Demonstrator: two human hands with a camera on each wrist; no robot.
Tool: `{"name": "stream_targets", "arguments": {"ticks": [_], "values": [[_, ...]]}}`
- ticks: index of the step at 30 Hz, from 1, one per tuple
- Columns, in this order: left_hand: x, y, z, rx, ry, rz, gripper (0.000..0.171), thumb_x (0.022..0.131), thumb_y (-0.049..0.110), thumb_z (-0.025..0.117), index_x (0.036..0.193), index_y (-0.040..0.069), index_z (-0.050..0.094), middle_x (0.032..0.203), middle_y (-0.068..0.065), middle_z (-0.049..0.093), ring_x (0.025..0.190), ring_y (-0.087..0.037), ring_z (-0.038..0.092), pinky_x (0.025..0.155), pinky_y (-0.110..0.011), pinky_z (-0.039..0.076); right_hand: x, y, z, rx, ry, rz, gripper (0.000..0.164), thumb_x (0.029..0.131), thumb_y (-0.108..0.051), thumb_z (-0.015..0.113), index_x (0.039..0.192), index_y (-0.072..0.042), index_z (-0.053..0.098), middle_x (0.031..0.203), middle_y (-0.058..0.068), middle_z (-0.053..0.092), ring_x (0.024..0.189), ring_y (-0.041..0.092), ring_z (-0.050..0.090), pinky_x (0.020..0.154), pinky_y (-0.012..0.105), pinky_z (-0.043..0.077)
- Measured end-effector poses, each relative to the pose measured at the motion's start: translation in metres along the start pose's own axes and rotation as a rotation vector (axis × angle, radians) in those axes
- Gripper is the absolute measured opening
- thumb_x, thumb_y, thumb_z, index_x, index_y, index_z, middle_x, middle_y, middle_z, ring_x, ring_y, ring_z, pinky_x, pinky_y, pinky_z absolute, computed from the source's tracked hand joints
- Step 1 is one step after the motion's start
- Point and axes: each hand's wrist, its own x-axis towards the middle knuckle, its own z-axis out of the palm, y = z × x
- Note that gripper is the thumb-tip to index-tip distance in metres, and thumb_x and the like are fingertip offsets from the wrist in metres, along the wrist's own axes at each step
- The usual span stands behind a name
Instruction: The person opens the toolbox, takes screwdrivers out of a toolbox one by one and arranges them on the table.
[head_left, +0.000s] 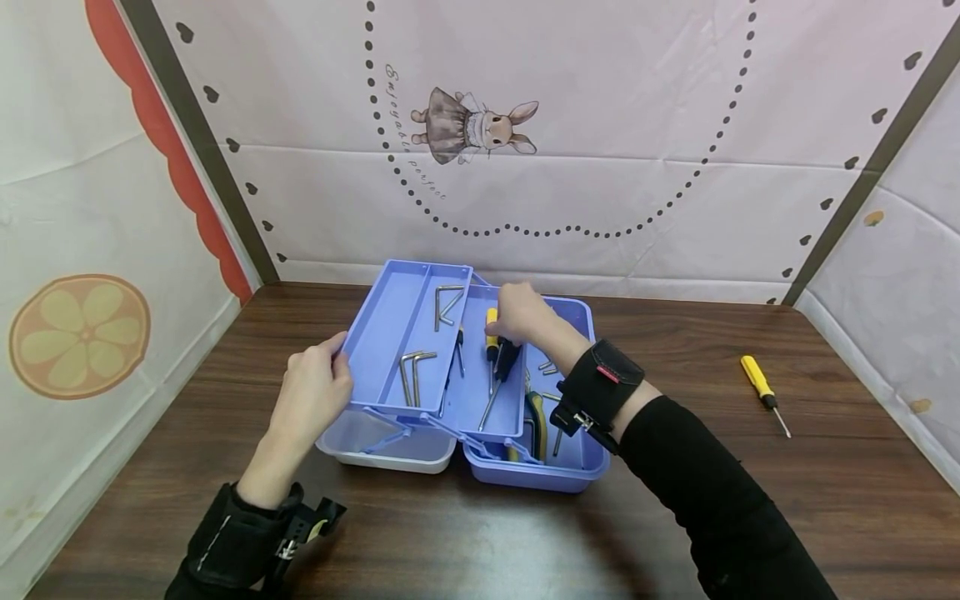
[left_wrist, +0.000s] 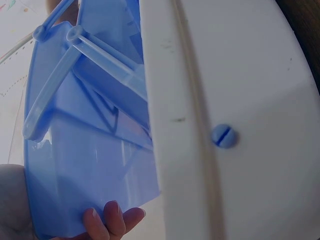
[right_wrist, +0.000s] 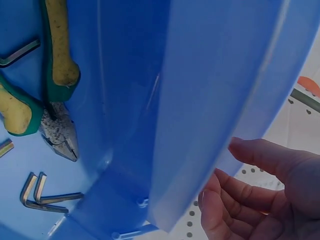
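A blue toolbox [head_left: 536,479] stands open on the table with its two stepped trays raised on hinged arms. My left hand [head_left: 318,392] grips the left edge of the upper tray [head_left: 378,333]; in the left wrist view its fingers [left_wrist: 114,220] curl under it. At the far end, my right hand [head_left: 525,315] pinches the rim of the lower tray [head_left: 472,396], thumb and fingers on either side in the right wrist view. A yellow screwdriver [head_left: 492,346] and a dark-handled screwdriver [head_left: 507,362] lie there. Bent hex keys [head_left: 406,379] lie in the upper tray.
Pliers [right_wrist: 64,45] with yellow-green handles and loose hex keys [right_wrist: 37,197] lie in the box bottom. Under the trays, at left, is the pale box half [head_left: 390,454]. Another yellow screwdriver [head_left: 759,382] lies on the table at right. A patterned cloth [head_left: 600,192] hangs behind.
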Motion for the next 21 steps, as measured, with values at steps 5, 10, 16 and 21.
{"name": "stream_targets", "arguments": {"ticks": [5, 10, 16, 21], "values": [[0.0, 0.001, -0.001, -0.002, -0.004, -0.002, 0.036, 0.087, 0.0, 0.038, 0.116, -0.019, 0.046, 0.106, -0.036, 0.052, 0.065, -0.03, 0.055, 0.041, -0.029, 0.038, 0.003, 0.0, 0.005, -0.012, 0.008, 0.001, 0.03, 0.082, -0.022, 0.063, 0.059, -0.007, 0.051, 0.052, 0.002, 0.051, 0.046, 0.012, 0.053, 0.043, 0.019, 0.041], [0.0, 0.001, -0.001, -0.007, -0.016, -0.014, 0.036, 0.087, 0.0, 0.038, 0.117, -0.019, 0.045, 0.107, -0.036, 0.051, 0.065, -0.03, 0.056, 0.041, -0.028, 0.039, 0.006, -0.004, 0.01, -0.065, 0.008, -0.007, 0.028, 0.08, -0.025, 0.064, 0.064, -0.006, 0.051, 0.055, 0.003, 0.052, 0.046, 0.011, 0.054, 0.045, 0.019, 0.042], [-0.001, 0.002, -0.001, -0.004, -0.018, -0.018, 0.037, 0.087, 0.001, 0.038, 0.118, -0.018, 0.045, 0.107, -0.036, 0.051, 0.067, -0.03, 0.056, 0.043, -0.029, 0.04, 0.006, -0.008, 0.013, -0.079, -0.001, 0.026, 0.028, 0.08, -0.031, 0.065, 0.072, -0.007, 0.053, 0.061, 0.003, 0.054, 0.049, 0.013, 0.055, 0.046, 0.022, 0.043], [-0.001, 0.001, -0.001, 0.002, -0.016, -0.015, 0.036, 0.087, 0.001, 0.038, 0.117, -0.018, 0.045, 0.107, -0.036, 0.052, 0.071, -0.032, 0.057, 0.047, -0.03, 0.043, 0.008, -0.01, 0.017, -0.04, -0.021, 0.062, 0.03, 0.079, -0.035, 0.064, 0.079, -0.007, 0.055, 0.068, 0.004, 0.056, 0.053, 0.013, 0.057, 0.046, 0.022, 0.044]]}}
